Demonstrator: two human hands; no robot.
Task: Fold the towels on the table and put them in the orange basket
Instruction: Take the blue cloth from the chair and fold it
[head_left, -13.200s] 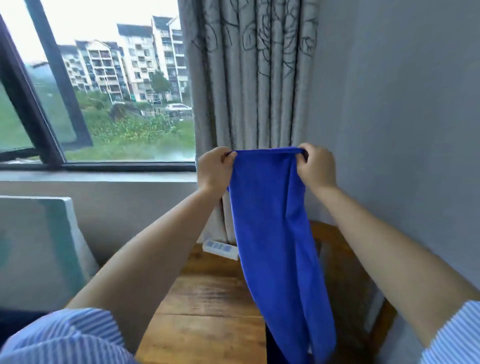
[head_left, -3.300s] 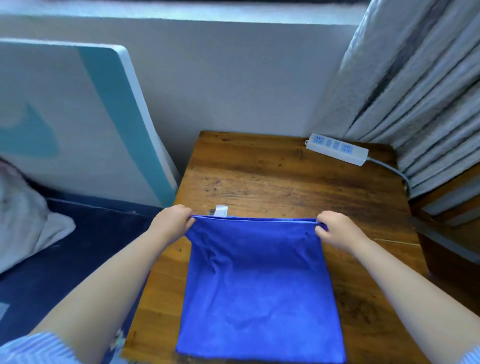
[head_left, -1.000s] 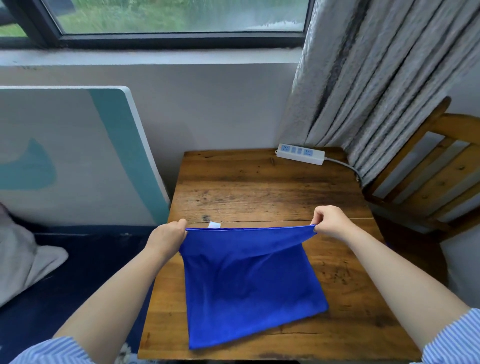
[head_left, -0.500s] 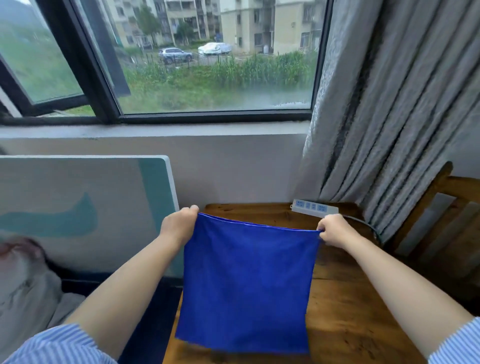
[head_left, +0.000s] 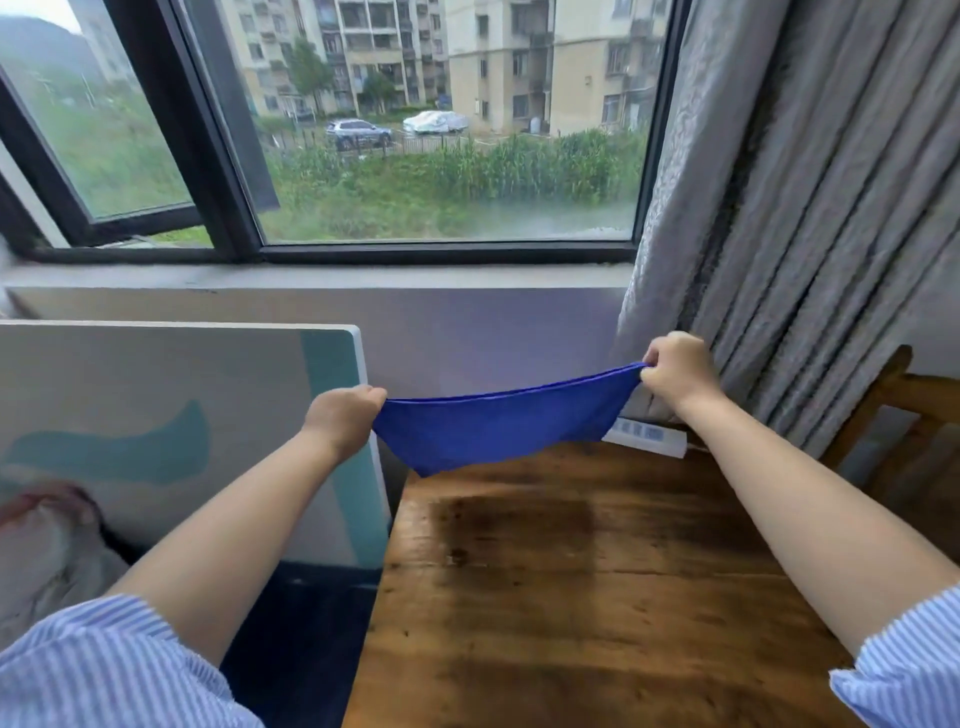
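A blue towel hangs in the air above the far edge of the wooden table, stretched between both hands and swung away from me so only a shallow sagging band shows. My left hand grips its left top corner. My right hand pinches its right top corner, slightly higher. The towel touches nothing on the table. No orange basket is in view.
A white power strip lies at the table's far right edge, partly behind the towel. A grey curtain hangs at the right, with a wooden chair below it. A white and teal board leans at the left. A window is ahead.
The towel has been lifted off the table and swung up and forward; it hung flat toward me half a second ago. Both hands rose and spread apart.
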